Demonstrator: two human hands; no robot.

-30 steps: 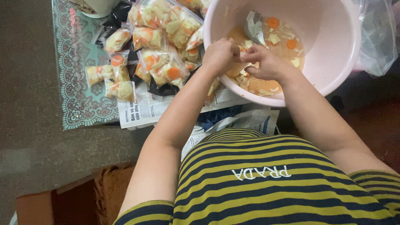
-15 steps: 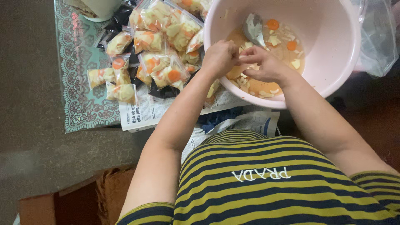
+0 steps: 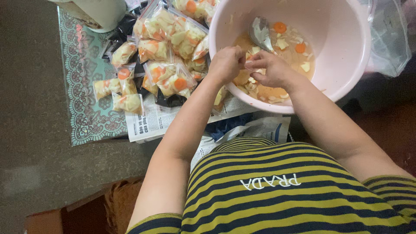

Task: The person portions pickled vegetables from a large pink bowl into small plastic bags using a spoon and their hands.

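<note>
Both hands meet over the near edge of the big pink bowl [image 3: 346,82]. The left hand [image 3: 226,64] and the right hand [image 3: 269,69] pinch something small and clear between their fingertips; it looks like a little bag, but I cannot tell for sure. They have hardly moved since a moment ago, so the same fiddly bit goes on. A metal spoon [image 3: 260,32] rests in the bowl among vegetable pieces [image 3: 299,47]. Filled bags [image 3: 167,52] lie piled on newspaper [image 3: 151,121] to the left, beside a patterned mat [image 3: 82,86].
</note>
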